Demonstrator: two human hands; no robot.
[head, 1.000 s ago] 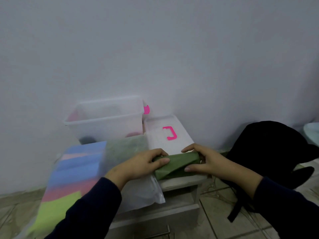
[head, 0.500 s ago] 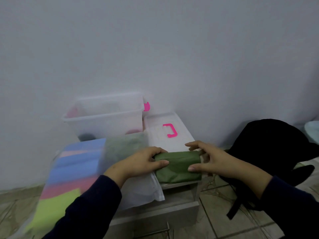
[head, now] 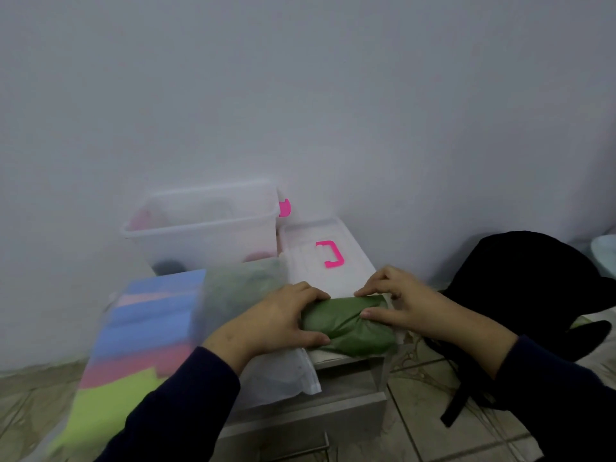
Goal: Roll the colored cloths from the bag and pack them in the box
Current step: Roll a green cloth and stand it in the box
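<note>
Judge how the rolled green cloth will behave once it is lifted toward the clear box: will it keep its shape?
The green cloth looks thin and creased, so it is probably light and floppy. Both hands, left and right, grip its ends; released, the roll would likely loosen. Lifted one-handed, it may sag.

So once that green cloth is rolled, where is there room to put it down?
The clear box looks mostly open inside, with only dim shapes low down. The white lid, around its pink handle, is bare beside it. The stand's front is crowded: bag of cloths, both hands and the green cloth.
</note>
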